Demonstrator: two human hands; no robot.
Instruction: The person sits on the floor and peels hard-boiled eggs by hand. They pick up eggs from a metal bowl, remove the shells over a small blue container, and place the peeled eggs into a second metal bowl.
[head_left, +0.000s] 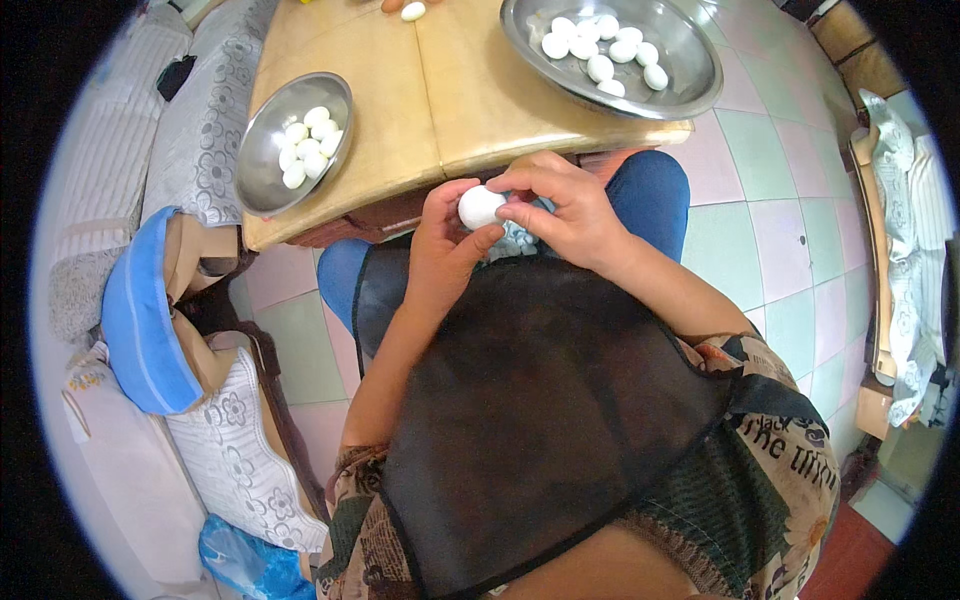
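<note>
Over my lap, just off the table's near edge, a white egg (480, 207) is held between my two hands. The fingers and thumb of my left hand (448, 232) wrap its left side. From the other side, my right hand (562, 210) grips the egg with thumb and fingertips. Below the hands a crumpled pale blue thing (517, 241) shows between my knees, partly hidden. On the table's left stands a tilted steel bowl (259, 161) with several smooth, glossy eggs (307, 148). A larger steel basin (675, 34) at the right holds several matt white eggs (600, 67).
The wooden table (382, 97) has a rounded near edge. A white egg (412, 11) and brown eggs (391, 5) lie at its far side. To my left is a seat with a floral cover (232, 427) and a blue cloth (139, 315). Tiled floor (787, 217) extends at the right.
</note>
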